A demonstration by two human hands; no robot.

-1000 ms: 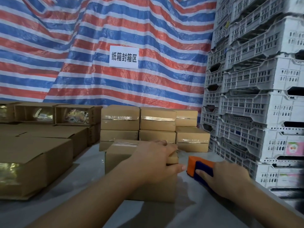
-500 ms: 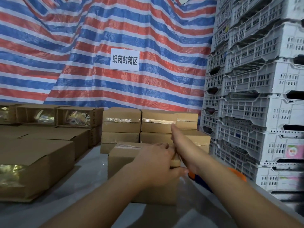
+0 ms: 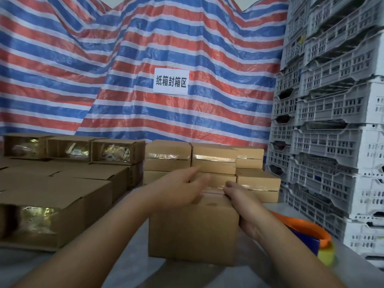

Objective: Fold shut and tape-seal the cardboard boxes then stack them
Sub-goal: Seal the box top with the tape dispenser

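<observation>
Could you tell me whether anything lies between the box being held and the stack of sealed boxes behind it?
Nothing visible does. Both hands, left and right, are on the box, and the stack of sealed boxes stands directly behind it. The tape dispenser lies off to the right.

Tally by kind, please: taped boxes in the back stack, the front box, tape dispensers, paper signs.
Taped boxes in the back stack: 6
Front box: 1
Tape dispenser: 1
Paper sign: 1
Total: 9
</observation>
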